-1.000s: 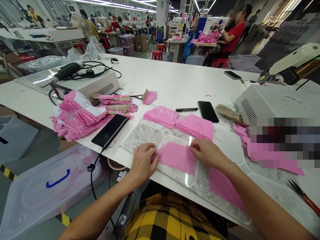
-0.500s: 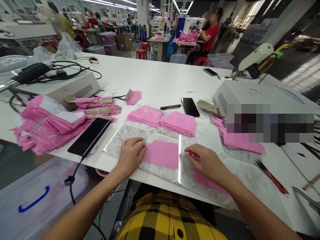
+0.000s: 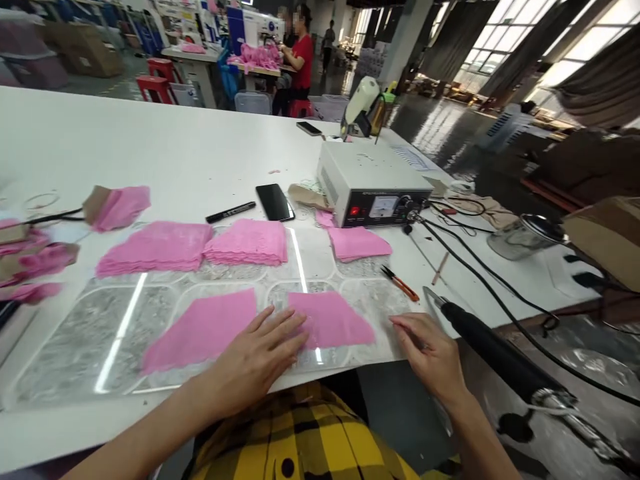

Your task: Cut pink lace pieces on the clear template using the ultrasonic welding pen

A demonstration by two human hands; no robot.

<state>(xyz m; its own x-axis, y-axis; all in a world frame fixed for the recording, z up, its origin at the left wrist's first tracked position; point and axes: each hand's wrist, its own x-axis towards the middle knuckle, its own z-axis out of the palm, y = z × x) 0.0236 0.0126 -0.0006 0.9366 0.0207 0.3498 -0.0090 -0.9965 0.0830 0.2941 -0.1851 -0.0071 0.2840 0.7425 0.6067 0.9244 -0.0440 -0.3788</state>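
My left hand (image 3: 267, 347) lies flat, fingers stretched, across the left edge of a pink fabric piece (image 3: 335, 320). A second pink fabric piece (image 3: 205, 327) with a wavy lower edge lies just left of that hand. Both pieces rest on a clear, marble-patterned mat (image 3: 65, 347). My right hand (image 3: 430, 347) hovers at the table's front edge, right of the pink pieces, its fingers loosely bent and nothing visible in them. Closest to it are orange-handled tweezers (image 3: 400, 283) and a black-handled tool (image 3: 475, 330) with a metal tip and a cable.
Two stacks of pink fabric, a left stack (image 3: 155, 247) and a right stack (image 3: 247, 241), sit behind the pieces. Farther back are a marker (image 3: 230, 211), a phone (image 3: 275, 202) and a metal control box (image 3: 375, 177) with cables. A glass jar (image 3: 525, 237) stands at the right.
The view has swung to the right. My left hand has moved right, from the left piece onto the right one. My right hand has moved off the right piece towards the tool.
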